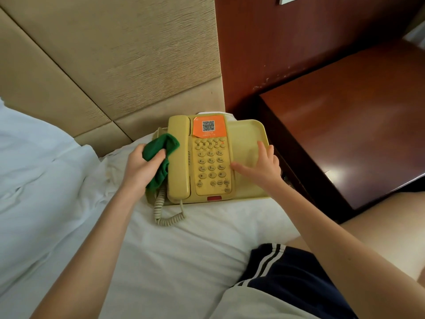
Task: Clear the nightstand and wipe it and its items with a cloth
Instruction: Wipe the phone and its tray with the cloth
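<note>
A yellowed desk telephone (212, 168) lies on the white bed sheet (174, 254), its handset (179, 157) in the cradle on the left and an orange QR sticker (208, 126) above the keypad. My left hand (142, 168) grips a bunched green cloth (162, 155) and holds it against the handset's left side. My right hand (262, 164) rests with spread fingers on the phone's blank right panel. The dark wooden nightstand (349, 125) stands to the right with nothing on its top.
The coiled cord (165, 212) trails from the phone's front left onto the sheet. A padded beige headboard (115, 65) rises behind the phone. A white pillow (30, 157) lies at the left. My legs in dark striped shorts (287, 272) are at the lower right.
</note>
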Motion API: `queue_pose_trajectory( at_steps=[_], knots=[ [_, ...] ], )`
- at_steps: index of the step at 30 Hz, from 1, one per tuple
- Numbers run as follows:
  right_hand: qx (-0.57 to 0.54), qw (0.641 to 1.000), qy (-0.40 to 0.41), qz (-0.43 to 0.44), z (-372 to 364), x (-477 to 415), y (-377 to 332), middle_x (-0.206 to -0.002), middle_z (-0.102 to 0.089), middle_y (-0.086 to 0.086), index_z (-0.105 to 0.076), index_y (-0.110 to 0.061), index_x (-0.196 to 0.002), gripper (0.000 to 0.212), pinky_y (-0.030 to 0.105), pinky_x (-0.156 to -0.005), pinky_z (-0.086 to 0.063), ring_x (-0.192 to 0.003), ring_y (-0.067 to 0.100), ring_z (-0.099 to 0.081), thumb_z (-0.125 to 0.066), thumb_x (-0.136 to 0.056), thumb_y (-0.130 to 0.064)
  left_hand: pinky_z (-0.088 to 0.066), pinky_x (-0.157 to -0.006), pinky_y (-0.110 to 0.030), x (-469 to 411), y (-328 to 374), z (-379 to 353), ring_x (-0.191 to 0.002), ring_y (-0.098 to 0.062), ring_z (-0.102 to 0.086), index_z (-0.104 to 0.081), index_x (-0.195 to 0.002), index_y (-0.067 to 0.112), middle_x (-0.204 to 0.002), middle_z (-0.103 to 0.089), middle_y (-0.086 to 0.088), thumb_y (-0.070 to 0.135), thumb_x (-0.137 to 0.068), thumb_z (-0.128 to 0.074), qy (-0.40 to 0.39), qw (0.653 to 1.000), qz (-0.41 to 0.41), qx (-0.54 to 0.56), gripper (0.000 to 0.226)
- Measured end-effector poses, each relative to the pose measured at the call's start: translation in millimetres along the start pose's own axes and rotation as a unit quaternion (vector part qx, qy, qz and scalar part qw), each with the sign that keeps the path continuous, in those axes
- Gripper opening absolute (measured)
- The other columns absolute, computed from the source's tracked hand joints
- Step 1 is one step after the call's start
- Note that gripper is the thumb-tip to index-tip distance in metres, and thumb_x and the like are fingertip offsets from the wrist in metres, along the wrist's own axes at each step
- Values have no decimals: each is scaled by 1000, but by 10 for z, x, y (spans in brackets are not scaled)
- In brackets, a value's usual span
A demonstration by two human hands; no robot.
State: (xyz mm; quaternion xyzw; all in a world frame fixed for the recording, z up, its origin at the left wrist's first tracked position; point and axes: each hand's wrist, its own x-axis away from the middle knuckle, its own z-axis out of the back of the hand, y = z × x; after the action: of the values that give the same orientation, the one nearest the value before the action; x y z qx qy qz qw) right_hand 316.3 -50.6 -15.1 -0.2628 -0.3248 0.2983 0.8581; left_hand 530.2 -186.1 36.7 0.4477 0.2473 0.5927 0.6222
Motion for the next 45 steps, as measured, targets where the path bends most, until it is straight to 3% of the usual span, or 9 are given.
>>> queue_pose_trajectory(
  at_steps=[7, 13, 18, 24, 32, 36, 39, 41, 45],
  knots=[
    [-59, 998, -22, 11, 46, -18, 71, -159, 5, 7, -4, -22, -151, 94, 48, -115, -14, -145, 27, -3, -65, -84, -46, -49, -76, -29, 76, 67, -171, -90, -12, -60, -56, -103, 19, -94, -62, 6, 25, -88, -64, 2, 1000, -26, 1, 18],
    [-191, 981, -36, 18, 126, -55, 165, -149, -30, 0, -11, -26, -151, 82, 45, -103, -40, -128, 23, -42, -62, -87, -19, -50, -79, -30, 144, 110, -360, -88, -8, -60, -55, -98, 25, -92, -62, 11, 27, -87, -64, -18, 999, -44, -1, 14],
    [-232, 972, -36, 18, 155, -35, 193, -139, -43, 0, -22, -24, -148, 73, 44, -98, -46, -120, 21, -50, -62, -87, -15, -51, -79, -29, 144, 102, -319, -92, -9, -61, -56, -103, 23, -97, -64, 7, 27, -87, -66, -54, 998, -25, 22, 19],
    [-230, 973, -24, 9, 127, -41, 206, -129, -50, 3, -37, -24, -134, 61, 47, -92, -50, -111, 22, -55, -68, -82, -33, -53, -84, -40, -28, 4, -73, -96, -20, -62, -55, -103, 20, -96, -63, 1, 28, -84, -68, 19, 1000, 16, 16, 25],
    [-172, 984, -11, -38, 98, -74, 129, -126, -50, 5, -30, -21, -134, 88, 51, -92, -48, -113, 28, -54, -73, -66, -57, -45, -86, -39, -134, -152, -100, -110, -30, -53, -43, -131, 9, -122, -56, -11, 30, -81, -71, 9, 974, 9, -226, 61],
    [-186, 979, -18, -76, 92, -101, 133, -129, -49, 6, -30, -15, -133, 86, 49, -93, -49, -114, 27, -53, -75, -70, -52, -44, -81, -38, -176, -32, -116, -106, -36, -55, -49, -120, 4, -113, -60, -16, 33, -83, -68, -11, 947, 36, -320, 51],
    [-193, 977, -27, -89, 93, -132, 125, -129, -49, 8, -31, -14, -134, 89, 49, -93, -48, -114, 28, -53, -76, -68, -53, -45, -73, -36, -246, 63, -119, -93, -34, -58, -56, -94, 6, -99, -63, -15, 32, -81, -70, -25, 953, 89, -287, 33],
    [-196, 976, -28, -87, 101, -145, 119, -129, -49, 9, -30, -15, -135, 96, 50, -93, -49, -114, 30, -53, -78, -62, -56, -49, -79, -39, -292, 89, -125, -91, -33, -59, -53, -84, 8, -96, -63, -16, 32, -78, -73, -22, 963, 118, -241, 31],
    [-217, 973, -19, -78, 159, -176, 162, -123, -52, 8, -37, -17, -127, 109, 51, -88, -50, -108, 30, -57, -77, -38, -67, -50, -83, -41, -293, 139, -148, -94, -33, -58, -50, -98, 6, -96, -59, -15, 33, -76, -76, -18, 966, 155, -207, 43]
  ],
)
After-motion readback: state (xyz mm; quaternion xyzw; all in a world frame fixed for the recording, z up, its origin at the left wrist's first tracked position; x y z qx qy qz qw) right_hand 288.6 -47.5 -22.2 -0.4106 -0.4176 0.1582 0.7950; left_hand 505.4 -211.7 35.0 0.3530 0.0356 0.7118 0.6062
